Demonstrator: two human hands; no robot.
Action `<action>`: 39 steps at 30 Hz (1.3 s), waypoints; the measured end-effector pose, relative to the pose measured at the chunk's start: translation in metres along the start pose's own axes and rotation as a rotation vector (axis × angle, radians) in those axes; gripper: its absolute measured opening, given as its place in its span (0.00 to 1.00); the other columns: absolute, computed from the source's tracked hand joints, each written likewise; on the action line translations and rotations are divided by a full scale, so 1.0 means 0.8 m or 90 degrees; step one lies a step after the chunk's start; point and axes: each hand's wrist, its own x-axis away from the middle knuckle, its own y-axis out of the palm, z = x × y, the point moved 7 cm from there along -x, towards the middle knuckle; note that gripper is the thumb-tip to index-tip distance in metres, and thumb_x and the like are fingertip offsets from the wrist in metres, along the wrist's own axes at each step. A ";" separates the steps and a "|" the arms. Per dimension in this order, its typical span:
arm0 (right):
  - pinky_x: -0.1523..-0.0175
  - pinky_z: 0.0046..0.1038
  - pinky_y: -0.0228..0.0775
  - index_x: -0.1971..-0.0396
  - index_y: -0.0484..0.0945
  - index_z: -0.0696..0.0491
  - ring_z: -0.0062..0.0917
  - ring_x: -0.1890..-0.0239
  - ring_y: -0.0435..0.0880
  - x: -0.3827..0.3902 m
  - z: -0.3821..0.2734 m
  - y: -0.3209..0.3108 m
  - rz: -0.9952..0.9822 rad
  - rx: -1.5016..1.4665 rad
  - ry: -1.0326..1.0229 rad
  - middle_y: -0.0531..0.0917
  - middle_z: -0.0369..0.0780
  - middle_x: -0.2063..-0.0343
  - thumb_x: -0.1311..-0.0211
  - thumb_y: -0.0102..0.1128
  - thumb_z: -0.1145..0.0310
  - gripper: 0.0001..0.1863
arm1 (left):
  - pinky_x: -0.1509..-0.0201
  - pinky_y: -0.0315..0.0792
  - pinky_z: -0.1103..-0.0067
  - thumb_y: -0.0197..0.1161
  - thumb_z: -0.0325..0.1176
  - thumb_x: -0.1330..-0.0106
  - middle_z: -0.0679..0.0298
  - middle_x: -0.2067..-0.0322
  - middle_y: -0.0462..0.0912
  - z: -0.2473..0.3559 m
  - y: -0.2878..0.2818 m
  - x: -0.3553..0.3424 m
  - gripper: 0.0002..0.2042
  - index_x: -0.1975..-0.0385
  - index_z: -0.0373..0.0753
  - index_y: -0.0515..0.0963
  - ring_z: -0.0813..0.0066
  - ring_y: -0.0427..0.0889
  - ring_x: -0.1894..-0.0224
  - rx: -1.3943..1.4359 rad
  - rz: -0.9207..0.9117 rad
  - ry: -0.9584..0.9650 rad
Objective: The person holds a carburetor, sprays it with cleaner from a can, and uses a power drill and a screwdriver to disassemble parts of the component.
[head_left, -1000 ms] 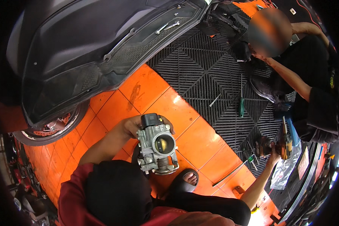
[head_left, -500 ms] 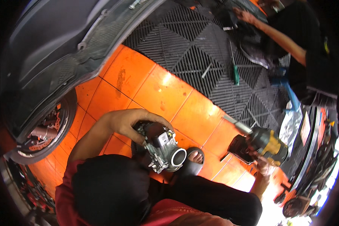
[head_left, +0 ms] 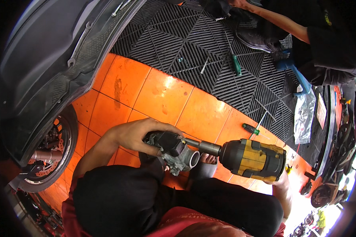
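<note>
1. My L hand (head_left: 143,136) is clamped on a grey metal throttle body w/ black plastic cover (head_left: 181,160), just below ctr of frame.
2. My R hand (head_left: 279,184), partly hidden, grips a yellow-and-black power driver (head_left: 253,158), lower right.
3. Its silver metal bit (head_left: 208,147) points at the cover's edge; contact unclear.
4. Green-handled screwdriver (head_left: 236,65) upper right, on black ribbed mat (head_left: 162,47).

My left hand (head_left: 140,134) at 8 o'clock from view centre, back up, fingers curled in firm grip, thumb (head_left: 148,149) stretched toward 4. Left forearm (head_left: 94,156) bare, slanting up toward 2; wrist bent. My right hand (head_left: 280,185) at 4 o'clock, mostly hidden from me; finger pose unreadable. Right forearm (head_left: 283,199) upright, aimed near 12. Knees spread: left (head_left: 114,203) at 7, right (head_left: 261,205) between 4 and 5.
</note>
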 end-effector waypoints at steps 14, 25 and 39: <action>0.43 0.31 0.76 0.43 0.75 0.60 0.23 0.50 0.83 -0.003 0.031 -0.016 0.014 0.021 -0.021 0.85 0.40 0.50 0.55 0.83 0.75 0.36 | 0.39 0.74 0.75 0.80 0.40 0.45 0.60 0.48 0.84 -0.005 0.012 -0.024 0.35 0.38 0.34 0.73 0.71 0.82 0.46 0.048 0.005 -0.108; 0.52 0.27 0.80 0.54 0.84 0.58 0.21 0.58 0.86 -0.027 0.039 -0.008 0.018 -0.109 0.081 0.89 0.38 0.60 0.49 0.76 0.78 0.20 | 0.41 0.74 0.75 0.82 0.36 0.48 0.61 0.51 0.85 -0.006 0.020 -0.031 0.35 0.40 0.34 0.75 0.73 0.83 0.49 0.055 0.029 -0.165; 0.47 0.30 0.78 0.50 0.82 0.57 0.23 0.54 0.85 -0.033 0.055 -0.015 -0.021 -0.115 0.063 0.87 0.40 0.53 0.53 0.80 0.77 0.26 | 0.41 0.74 0.76 0.82 0.35 0.51 0.61 0.52 0.86 0.014 0.020 -0.026 0.36 0.40 0.33 0.76 0.73 0.83 0.49 0.060 0.047 -0.229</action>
